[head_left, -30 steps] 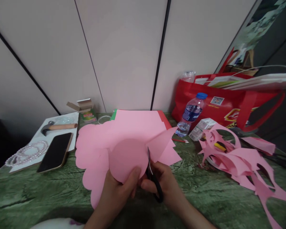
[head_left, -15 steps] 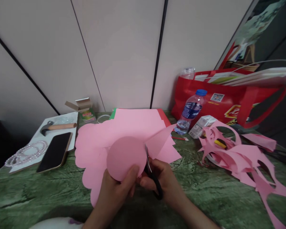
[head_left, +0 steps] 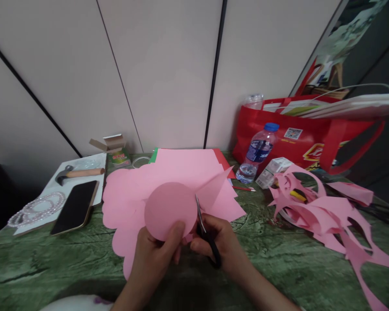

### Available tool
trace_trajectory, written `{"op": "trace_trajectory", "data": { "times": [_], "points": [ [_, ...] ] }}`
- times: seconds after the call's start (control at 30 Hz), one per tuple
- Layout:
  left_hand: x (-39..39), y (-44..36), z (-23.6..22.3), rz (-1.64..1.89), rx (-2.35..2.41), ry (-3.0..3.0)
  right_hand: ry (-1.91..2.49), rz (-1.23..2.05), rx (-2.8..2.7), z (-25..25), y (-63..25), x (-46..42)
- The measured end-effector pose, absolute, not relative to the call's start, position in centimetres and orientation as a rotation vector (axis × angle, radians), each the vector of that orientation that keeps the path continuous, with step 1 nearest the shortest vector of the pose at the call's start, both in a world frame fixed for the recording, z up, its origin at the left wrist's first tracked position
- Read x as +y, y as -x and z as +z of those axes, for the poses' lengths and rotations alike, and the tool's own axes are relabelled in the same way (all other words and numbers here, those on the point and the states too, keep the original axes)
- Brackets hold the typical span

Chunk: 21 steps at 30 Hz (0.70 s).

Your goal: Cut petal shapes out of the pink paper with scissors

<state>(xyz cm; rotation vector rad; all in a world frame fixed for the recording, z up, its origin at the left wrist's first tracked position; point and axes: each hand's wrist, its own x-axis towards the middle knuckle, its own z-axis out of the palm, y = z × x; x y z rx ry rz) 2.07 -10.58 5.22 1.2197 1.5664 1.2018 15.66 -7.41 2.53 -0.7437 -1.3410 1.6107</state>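
Pink disc raised slightly since the last frame, above the bench; its lower edge is pinched by the left grip. Scissors held at its right edge, handles gripped by the right hand. Counted: one hammer, one phone, one bottle.

Hands with scissors and pink paper
The left hand grips a pink circle; the right hand holds scissors at its edge.
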Motion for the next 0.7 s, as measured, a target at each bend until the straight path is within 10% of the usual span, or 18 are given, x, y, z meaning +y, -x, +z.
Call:
{"op": "trace_trajectory", "data": {
  "times": [0.7],
  "points": [
    [-10.6, -2.3, 5.89, 1.327, 1.612, -1.224, 0.864, 1.607, -1.351, 2.7, -15.44, -7.48]
  ]
}}
